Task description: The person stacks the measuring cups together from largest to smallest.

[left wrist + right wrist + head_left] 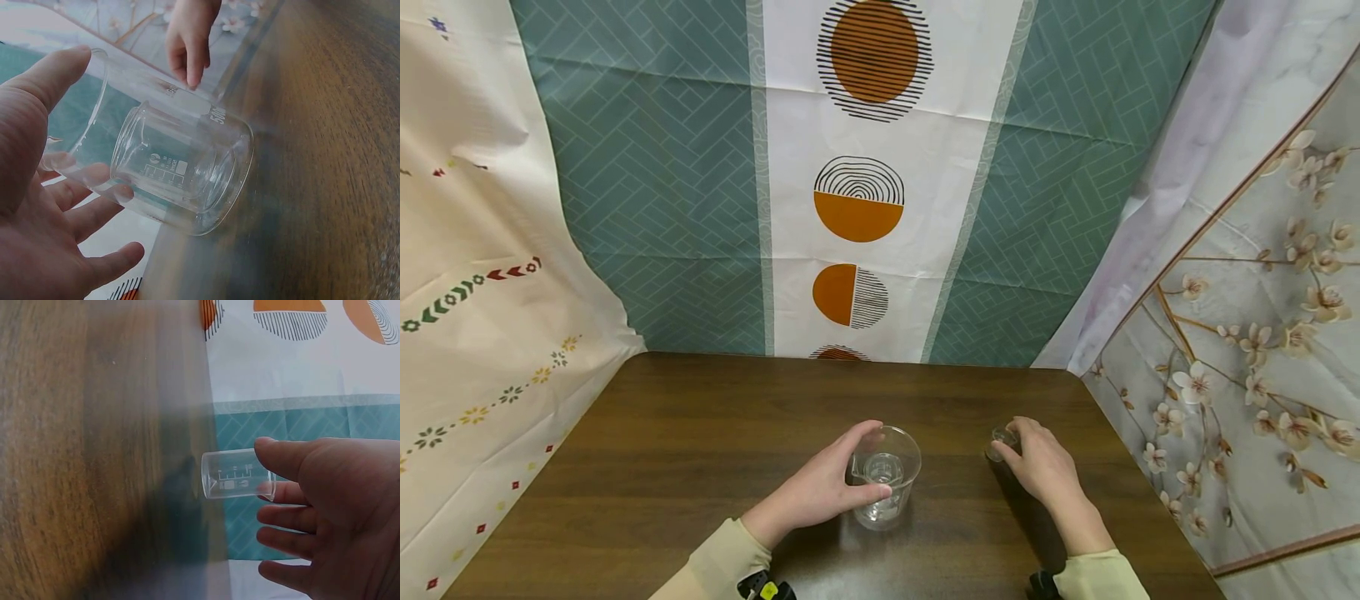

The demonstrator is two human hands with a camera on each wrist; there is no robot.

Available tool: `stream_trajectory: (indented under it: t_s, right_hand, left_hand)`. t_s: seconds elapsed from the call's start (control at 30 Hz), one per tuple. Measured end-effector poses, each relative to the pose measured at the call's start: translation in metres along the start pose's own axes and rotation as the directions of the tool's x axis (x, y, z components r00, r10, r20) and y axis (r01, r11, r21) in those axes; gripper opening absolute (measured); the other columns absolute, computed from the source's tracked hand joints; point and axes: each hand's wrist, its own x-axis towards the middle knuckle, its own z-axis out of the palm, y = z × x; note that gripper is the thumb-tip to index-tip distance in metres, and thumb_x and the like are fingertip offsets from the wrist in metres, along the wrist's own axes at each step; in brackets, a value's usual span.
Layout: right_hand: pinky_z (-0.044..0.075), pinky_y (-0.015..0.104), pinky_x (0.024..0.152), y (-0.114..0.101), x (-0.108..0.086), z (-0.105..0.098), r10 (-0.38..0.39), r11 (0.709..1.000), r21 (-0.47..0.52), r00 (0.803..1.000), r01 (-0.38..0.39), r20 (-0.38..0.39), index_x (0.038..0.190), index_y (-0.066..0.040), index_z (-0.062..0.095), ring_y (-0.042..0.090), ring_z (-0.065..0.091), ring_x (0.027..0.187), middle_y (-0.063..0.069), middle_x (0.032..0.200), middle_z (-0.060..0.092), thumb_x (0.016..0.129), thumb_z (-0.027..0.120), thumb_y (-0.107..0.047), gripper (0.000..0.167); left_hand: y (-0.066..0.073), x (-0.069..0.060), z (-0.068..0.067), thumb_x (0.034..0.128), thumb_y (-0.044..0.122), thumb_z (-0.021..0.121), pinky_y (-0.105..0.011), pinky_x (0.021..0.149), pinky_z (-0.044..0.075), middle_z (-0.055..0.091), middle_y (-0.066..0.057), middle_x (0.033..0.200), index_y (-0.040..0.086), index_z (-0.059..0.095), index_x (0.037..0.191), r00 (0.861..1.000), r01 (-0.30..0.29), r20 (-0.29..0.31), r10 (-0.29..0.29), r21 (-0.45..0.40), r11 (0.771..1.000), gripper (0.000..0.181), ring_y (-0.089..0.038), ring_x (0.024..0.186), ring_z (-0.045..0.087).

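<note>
A large clear glass beaker [912, 468] stands on the table in the head view. Its side is gripped by my left hand [820, 493], thumb on one side and fingers on the other. Inside it sits a smaller beaker [159, 156] with white markings, lying within the big one's walls in the left wrist view. Off to the right, my right hand [1047, 465] pinches a tiny glass beaker [231, 474] near its rim between thumb and forefinger. White graduation marks show on that tiny beaker. Whether its base touches the table I cannot tell.
The brown wooden table [700, 433] runs back to a green and white patterned cloth [662, 208]. Cream cloth [475, 333] hangs along the left side, and a floral cloth [1262, 350] along the right.
</note>
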Motion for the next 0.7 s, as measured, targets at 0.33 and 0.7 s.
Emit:
stream_trajectory:
  t_s: [0.33, 0.7]
  right_hand:
    - [0.049, 0.068, 0.108, -0.005, -0.001, -0.002, 0.0, 1.0, 0.007, 1.0, 0.0, 0.011, 0.137, 0.003, 0.068, 0.051, 0.054, 0.142, 0.031, 0.154, 0.057, 0.106, 0.077, -0.034, 0.049]
    - [0.048, 0.068, 0.11, -0.012, -0.004, -0.007, -0.027, 1.0, 0.008, 1.0, 0.027, -0.013, 0.134, 0.003, 0.069, 0.05, 0.051, 0.145, 0.029, 0.157, 0.056, 0.105, 0.078, -0.033, 0.047]
  left_hand:
    - [-0.001, 0.001, 0.001, 0.0964, 0.058, 0.083, -0.061, 0.115, 0.047, 0.059, 0.004, 0.157, 0.023, 0.041, 0.165, 1.0, -0.009, -0.008, 0.009, 0.008, 1.0, 0.087, -0.026, 0.145, 0.057]
    - [0.0, 0.0, 0.001, 0.0967, 0.056, 0.084, -0.06, 0.114, 0.047, 0.059, 0.003, 0.157, 0.023, 0.041, 0.165, 1.0, -0.006, -0.009, 0.006, 0.012, 1.0, 0.087, -0.026, 0.144, 0.056]
